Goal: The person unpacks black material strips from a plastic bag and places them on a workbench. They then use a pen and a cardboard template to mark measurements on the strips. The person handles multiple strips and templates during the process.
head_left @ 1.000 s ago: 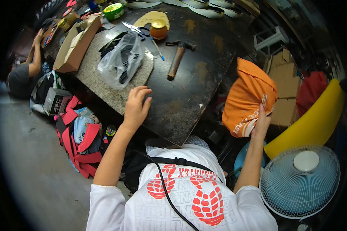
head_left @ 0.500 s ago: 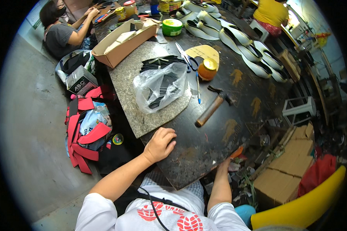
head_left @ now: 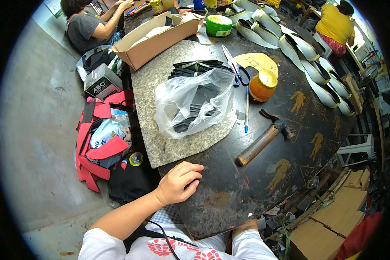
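Observation:
My left hand lies on the near left edge of the dark table, fingers loosely bent, thumb apart, holding nothing. Just beyond it is a speckled stone slab. A clear plastic bag with black pieces inside rests on the slab, in front of a stack of black strips. Right of the bag are scissors, a blue-capped pen and an orange jar. A wooden-handled hammer lies nearer. My right forearm goes under the table edge, which hides the hand.
An open cardboard box and a green tub stand at the back. Rows of white curved shoe parts fill the far right. Red strips hang over a bag on the left. Two people sit farther off. Flattened cardboard lies lower right.
The view has shifted, so the tabletop things sit farther right and lower. My right forearm has mostly slipped out of sight below the table edge. My left hand stays at the table edge.

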Motion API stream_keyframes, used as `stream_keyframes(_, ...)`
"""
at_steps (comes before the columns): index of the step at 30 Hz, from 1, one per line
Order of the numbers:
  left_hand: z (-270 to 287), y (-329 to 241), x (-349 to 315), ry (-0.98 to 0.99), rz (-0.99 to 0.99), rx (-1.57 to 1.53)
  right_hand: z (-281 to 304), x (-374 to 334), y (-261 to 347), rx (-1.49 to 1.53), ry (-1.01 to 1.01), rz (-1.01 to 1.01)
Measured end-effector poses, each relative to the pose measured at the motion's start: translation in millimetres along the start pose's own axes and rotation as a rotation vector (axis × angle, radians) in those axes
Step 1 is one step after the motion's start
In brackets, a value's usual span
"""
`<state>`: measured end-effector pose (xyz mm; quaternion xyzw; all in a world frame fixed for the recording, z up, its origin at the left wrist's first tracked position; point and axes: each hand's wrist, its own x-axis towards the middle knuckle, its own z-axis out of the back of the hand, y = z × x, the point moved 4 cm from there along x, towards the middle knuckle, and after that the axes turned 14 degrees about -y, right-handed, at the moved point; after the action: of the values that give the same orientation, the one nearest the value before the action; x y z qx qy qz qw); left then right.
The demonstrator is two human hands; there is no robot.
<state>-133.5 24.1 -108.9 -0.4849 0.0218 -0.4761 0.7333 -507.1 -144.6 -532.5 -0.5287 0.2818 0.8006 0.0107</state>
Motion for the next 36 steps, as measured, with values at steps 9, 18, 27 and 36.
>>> stream_keyframes(9,0.8,-0.6,2.4,0.018,0.004,-0.005,8.2,3.7,-8.0,0.011,-0.029,0.010)
stream_keyframes(18,1.5,1.1,1.5,0.006,-0.028,-0.049,20.2,-25.2,47.1,0.047,-0.095,0.298)
stream_keyframes(27,-1.1,-3.5,-5.9,0.008,-0.113,-0.022,6.3,-352.7,245.0,0.240,0.217,1.749)
stream_keyframes(36,23.1,-15.1,-4.5,-0.119,-0.351,-0.101,-120.0,-491.3,153.2,-0.680,0.323,2.415)
